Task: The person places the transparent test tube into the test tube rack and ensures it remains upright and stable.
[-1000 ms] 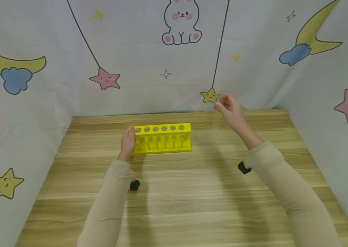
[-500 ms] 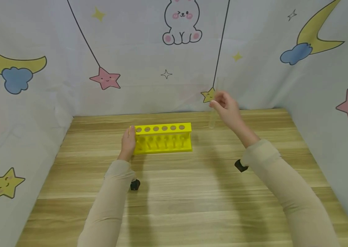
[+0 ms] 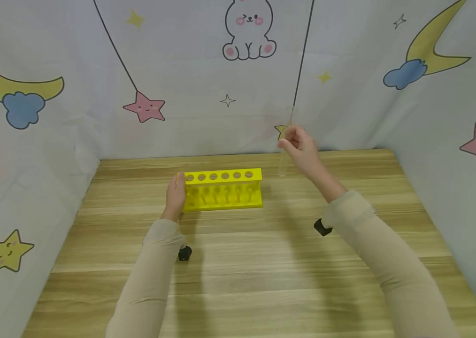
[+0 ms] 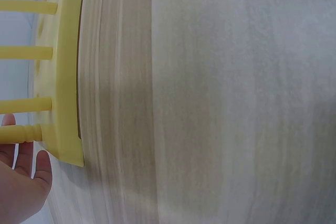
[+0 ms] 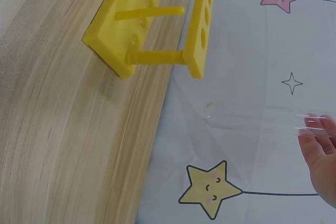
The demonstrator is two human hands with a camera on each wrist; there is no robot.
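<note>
A yellow test tube rack (image 3: 223,176) with a row of round holes along its top stands on the wooden table. My left hand (image 3: 175,196) grips the rack's left end; in the left wrist view its fingers (image 4: 24,156) curl round the end post. To the right of the rack, raised above the table, my right hand (image 3: 303,149) pinches a clear test tube (image 3: 282,164) held upright. The tube's rounded bottom (image 5: 212,114) shows in the right wrist view, apart from the rack's right end. No tube shows in the rack's holes.
Behind the table (image 3: 238,263) hangs a white cloth (image 3: 187,136) printed with stars, moons and a rabbit, and it also runs along both sides. The rack lies near the table's back edge. Black wrist cameras (image 3: 184,253) sit under both sleeves.
My right hand has moved left toward the rack, carrying the test tube with it. The left hand and the rack have stayed in place.
</note>
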